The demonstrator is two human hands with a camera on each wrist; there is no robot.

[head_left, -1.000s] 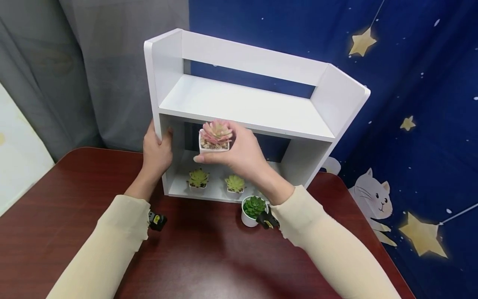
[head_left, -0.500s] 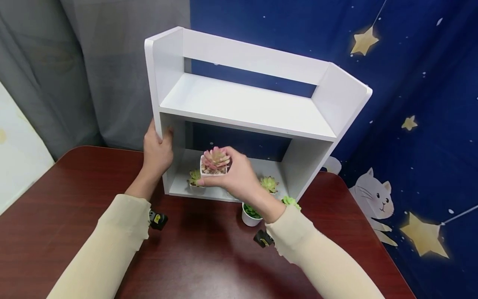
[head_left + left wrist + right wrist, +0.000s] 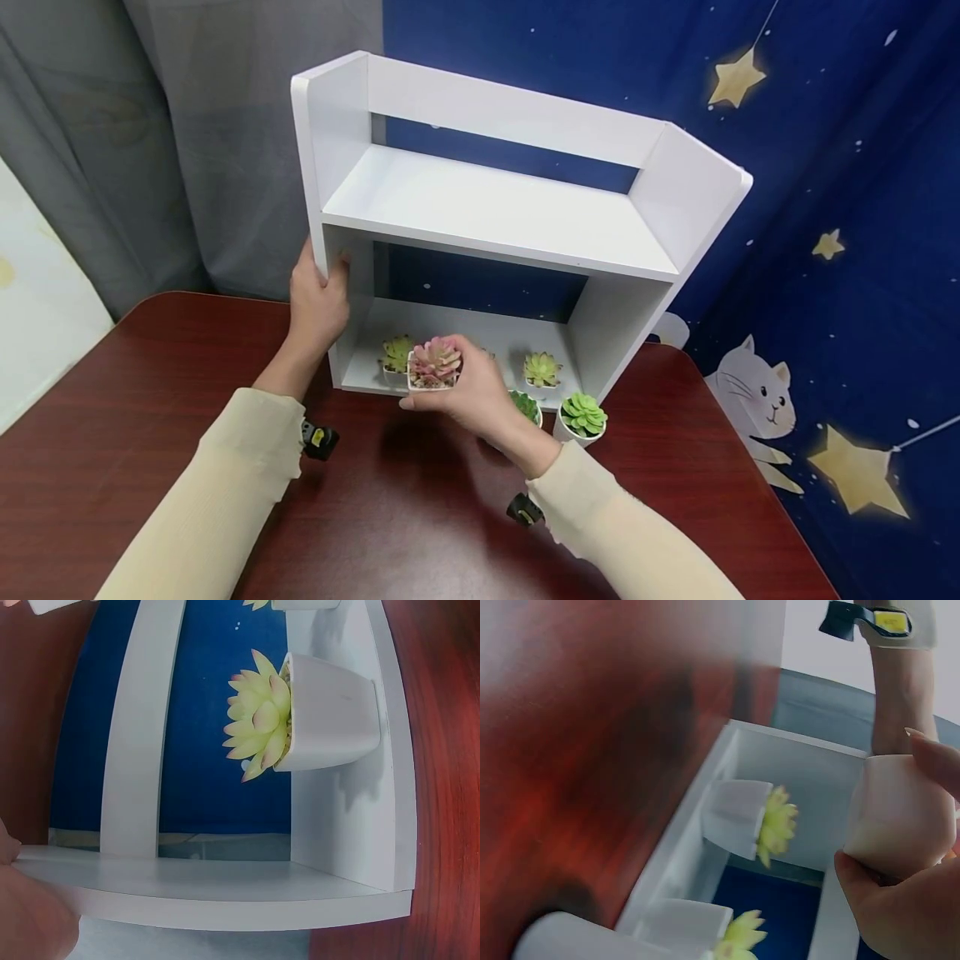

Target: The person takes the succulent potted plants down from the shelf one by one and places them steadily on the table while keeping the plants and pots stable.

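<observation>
My right hand (image 3: 483,396) pinches a pink succulent (image 3: 437,363) by its small white square pot, held upright in the air before the lower shelf. In the right wrist view, finger and thumb hold the sides of that pot (image 3: 900,817). My left hand (image 3: 318,304) grips the left side panel of the white shelf unit (image 3: 495,208). On the lower shelf, a yellow-green succulent (image 3: 397,354) stands at the left, partly behind the held pot. Another yellow-green succulent (image 3: 542,369) stands at the right; one between them is mostly hidden by my right hand.
In front of the shelf stand a dark green succulent (image 3: 527,407), partly covered by my right hand, and a bright green succulent (image 3: 583,415) in a white pot. The brown table (image 3: 360,517) extends toward me. Grey and starry blue curtains (image 3: 780,333) hang behind.
My right hand has lowered the pink succulent from just under the upper board to the front of the lower shelf. The left hand keeps its grip on the side panel.
</observation>
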